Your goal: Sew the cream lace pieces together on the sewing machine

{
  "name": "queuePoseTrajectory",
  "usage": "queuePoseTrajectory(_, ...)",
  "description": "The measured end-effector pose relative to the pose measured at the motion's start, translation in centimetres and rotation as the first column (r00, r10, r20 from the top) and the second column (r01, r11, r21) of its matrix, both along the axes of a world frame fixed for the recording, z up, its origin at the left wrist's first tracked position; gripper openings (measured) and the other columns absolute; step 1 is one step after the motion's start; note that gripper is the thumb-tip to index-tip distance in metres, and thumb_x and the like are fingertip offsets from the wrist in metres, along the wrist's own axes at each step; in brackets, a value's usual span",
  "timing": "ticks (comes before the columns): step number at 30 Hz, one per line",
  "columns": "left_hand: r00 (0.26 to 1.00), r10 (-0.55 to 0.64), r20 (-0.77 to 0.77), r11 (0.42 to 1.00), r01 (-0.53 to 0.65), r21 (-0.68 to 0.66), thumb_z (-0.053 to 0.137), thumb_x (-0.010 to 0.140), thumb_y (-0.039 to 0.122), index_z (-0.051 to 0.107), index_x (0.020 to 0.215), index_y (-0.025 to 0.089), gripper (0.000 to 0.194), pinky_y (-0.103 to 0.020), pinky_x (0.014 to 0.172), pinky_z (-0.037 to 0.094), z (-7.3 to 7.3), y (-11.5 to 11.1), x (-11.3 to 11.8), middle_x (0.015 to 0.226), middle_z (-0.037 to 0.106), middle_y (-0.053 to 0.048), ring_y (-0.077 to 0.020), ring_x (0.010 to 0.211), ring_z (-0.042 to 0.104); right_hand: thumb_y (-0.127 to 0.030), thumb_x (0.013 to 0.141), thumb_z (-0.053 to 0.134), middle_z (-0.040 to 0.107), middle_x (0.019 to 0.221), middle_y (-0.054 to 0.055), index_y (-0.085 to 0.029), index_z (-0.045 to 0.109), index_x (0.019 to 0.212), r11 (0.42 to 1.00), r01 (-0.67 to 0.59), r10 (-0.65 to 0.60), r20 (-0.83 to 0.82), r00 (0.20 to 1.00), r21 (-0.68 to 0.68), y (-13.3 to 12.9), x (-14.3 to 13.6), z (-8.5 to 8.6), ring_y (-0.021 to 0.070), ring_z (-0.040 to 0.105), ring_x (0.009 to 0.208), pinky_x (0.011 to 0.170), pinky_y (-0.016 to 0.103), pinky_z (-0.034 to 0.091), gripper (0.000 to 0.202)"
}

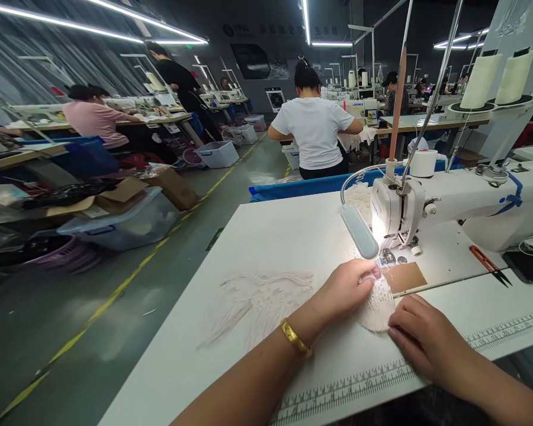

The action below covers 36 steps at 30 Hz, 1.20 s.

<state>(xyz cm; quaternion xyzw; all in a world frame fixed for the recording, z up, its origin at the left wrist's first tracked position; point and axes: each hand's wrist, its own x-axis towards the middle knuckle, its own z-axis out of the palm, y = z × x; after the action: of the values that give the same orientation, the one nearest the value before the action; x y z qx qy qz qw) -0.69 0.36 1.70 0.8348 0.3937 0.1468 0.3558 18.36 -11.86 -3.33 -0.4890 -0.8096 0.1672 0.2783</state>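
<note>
A cream piece of openwork lace fabric (376, 307) lies in front of the sewing machine (402, 207), under its lamp. My left hand (349, 287) pinches the fabric's upper edge close to the presser foot, thumb and fingers closed on it. At the fabric's lower right edge, my right hand (426, 337) rests with fingers curled together and touching it; the fingertips are partly hidden. Another cream fringed lace piece (266, 302) lies flat on the white table (231, 242), left of my left forearm.
Red-handled thread snips (488, 265) and a black phone (530, 266) lie on the right. A printed ruler (364, 384) runs along the front edge. Thread cones (479, 81) stand above the machine. A person in white (311, 130) sits ahead; plastic bins (124, 222) stand left of the aisle.
</note>
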Motion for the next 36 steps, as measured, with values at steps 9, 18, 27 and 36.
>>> queuePoseTrajectory(9,0.997,-0.005,-0.080,0.999,0.009,0.048,0.050,0.085,0.013,0.082,0.098,0.023,0.036,-0.032,0.087,0.054,0.0,-0.1,-0.1,0.101,0.077,-0.002,-0.0205,0.093,0.069,-0.014,0.102,0.049,0.055,0.088,0.002,-0.021,0.059,0.093,0.992,0.014,-0.030,-0.121,0.992,-0.129,-0.1,0.4,0.5,0.0176,0.052,0.082,0.070,0.031,0.043,0.015)
queuePoseTrajectory(18,0.998,-0.043,-0.048,0.999,0.041,-0.027,0.052,0.083,0.014,0.082,0.104,0.025,0.038,-0.031,0.089,0.054,0.5,-0.3,-0.4,0.111,0.080,0.001,-0.0212,0.103,0.072,-0.009,0.095,0.053,0.059,0.087,0.001,-0.022,0.058,0.085,0.978,-0.003,-0.030,-0.152,0.988,-0.207,-0.2,0.8,1.5,0.0180,0.055,0.083,0.070,0.031,0.045,0.016)
queuePoseTrajectory(27,0.996,-0.045,-0.075,0.999,0.047,0.024,0.055,0.084,0.017,0.082,0.105,0.025,0.035,-0.032,0.084,0.053,0.3,-0.2,-0.4,0.102,0.080,0.000,-0.0207,0.092,0.071,-0.013,0.096,0.057,0.061,0.089,0.000,-0.022,0.058,0.084,0.945,-0.017,-0.032,-0.146,0.989,-0.327,-0.2,1.5,2.7,0.0178,0.057,0.085,0.073,0.030,0.047,0.015)
queuePoseTrajectory(36,0.996,-0.074,-0.042,0.992,0.078,0.101,0.055,0.089,0.015,0.081,0.106,0.024,0.033,-0.034,0.089,0.054,-0.5,-0.2,-0.2,0.098,0.073,-0.005,-0.0205,0.094,0.066,-0.016,0.099,0.055,0.059,0.089,0.001,-0.022,0.057,0.087,0.957,-0.097,0.073,-0.094,0.993,-0.273,0.5,2.3,2.7,0.0181,0.056,0.083,0.072,0.031,0.044,0.014)
